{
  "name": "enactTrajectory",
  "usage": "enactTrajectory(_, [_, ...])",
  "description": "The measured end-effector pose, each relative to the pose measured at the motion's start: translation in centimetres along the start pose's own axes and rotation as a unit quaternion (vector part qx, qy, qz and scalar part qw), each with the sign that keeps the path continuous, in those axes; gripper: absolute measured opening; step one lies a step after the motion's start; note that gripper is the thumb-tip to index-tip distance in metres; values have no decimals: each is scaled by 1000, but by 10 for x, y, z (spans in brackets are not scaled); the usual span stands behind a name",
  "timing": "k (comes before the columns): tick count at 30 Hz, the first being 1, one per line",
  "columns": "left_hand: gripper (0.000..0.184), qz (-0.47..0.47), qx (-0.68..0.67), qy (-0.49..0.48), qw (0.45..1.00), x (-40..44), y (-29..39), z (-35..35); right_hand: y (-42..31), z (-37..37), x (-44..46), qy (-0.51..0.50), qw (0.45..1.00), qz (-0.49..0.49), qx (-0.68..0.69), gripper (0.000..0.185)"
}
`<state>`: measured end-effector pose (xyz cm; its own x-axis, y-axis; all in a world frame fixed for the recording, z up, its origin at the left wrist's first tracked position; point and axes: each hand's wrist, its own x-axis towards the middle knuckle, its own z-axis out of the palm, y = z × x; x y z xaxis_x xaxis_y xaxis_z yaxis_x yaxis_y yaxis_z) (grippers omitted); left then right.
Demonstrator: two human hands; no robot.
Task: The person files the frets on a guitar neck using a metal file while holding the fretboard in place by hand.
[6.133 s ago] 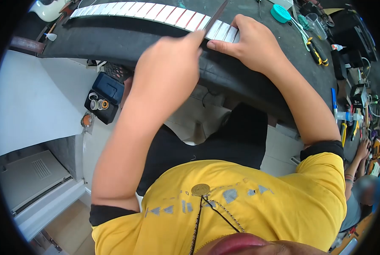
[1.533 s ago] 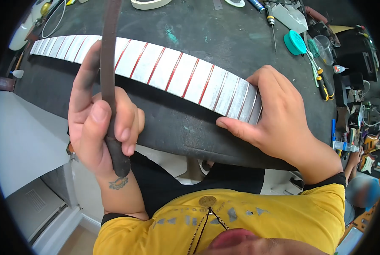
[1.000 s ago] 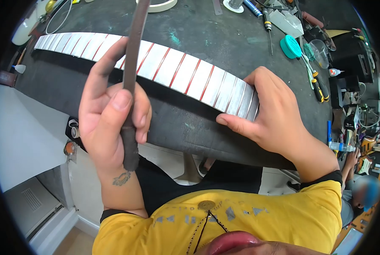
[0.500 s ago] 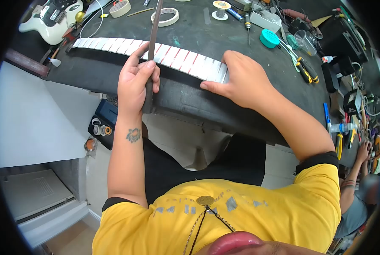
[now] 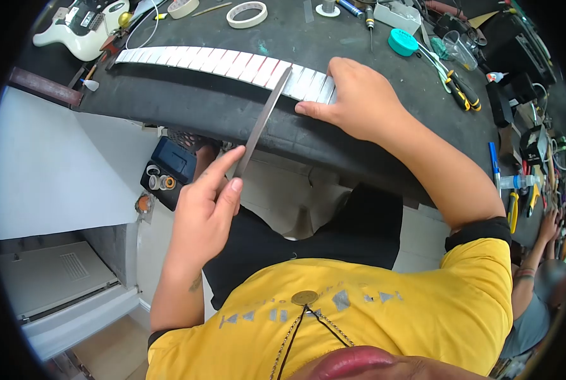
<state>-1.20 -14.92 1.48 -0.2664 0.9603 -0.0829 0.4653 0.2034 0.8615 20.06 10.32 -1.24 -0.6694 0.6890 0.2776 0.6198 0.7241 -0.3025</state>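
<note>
A long guitar neck [image 5: 226, 63], its face covered in white strips with red and dark lines between them, lies along the dark bench edge. My right hand [image 5: 362, 98] grips its right end, thumb on the near edge, fingers on the far side. In my left hand [image 5: 208, 212] is a narrow dark file [image 5: 262, 124], the index finger stretched along it. The file slants up and right, its tip over the neck near the last red line, left of my right hand. Its handle is hidden in my palm.
Beyond the neck on the dark bench [image 5: 321, 47] are a tape roll [image 5: 246, 14], a teal container [image 5: 402, 42] and pliers [image 5: 463, 90]. A white guitar body [image 5: 83, 31] lies at upper left. A co-worker's arm [image 5: 536, 259] shows at right.
My left hand has dropped toward my body, and the file has swung from upright to slanting, its tip now over the neck. My right hand still holds the neck's right end.
</note>
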Motion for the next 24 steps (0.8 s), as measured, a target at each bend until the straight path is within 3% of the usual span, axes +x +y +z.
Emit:
enactTrajectory(3, [47, 1, 28, -12, 1000, 0, 10, 1, -7, -12, 2, -64, 997, 34, -4, 79])
enactTrajectory(9, [38, 198, 206, 46, 957, 107, 30, 34, -4, -8, 2, -47, 999, 25, -8, 80])
enactTrajectory(12, [33, 134, 198, 32, 970, 116, 42, 38, -5, -12, 2, -67, 997, 26, 7, 78])
enactTrajectory(15, [41, 80, 177, 7, 981, 43, 33, 13, -4, -10, 1, -50, 998, 22, 1, 77])
enactTrajectory(17, [47, 173, 197, 32, 965, 4, -4, 0, -6, -12, 3, -56, 998, 26, 6, 77])
enactTrajectory(18, [48, 13, 183, -28, 983, -9, 23, -5, -7, -12, 3, -59, 998, 29, 8, 78])
enactTrajectory(20, [46, 164, 240, 35, 956, 10, 9, 3, -5, -5, 1, -43, 999, 20, 8, 77])
enactTrajectory(23, [41, 89, 264, -3, 960, 78, 50, 21, -3, -4, 2, -31, 999, 23, 6, 77])
enactTrajectory(24, [40, 114, 260, 9, 959, 99, 51, 29, -6, -9, 3, -49, 998, 29, 0, 78])
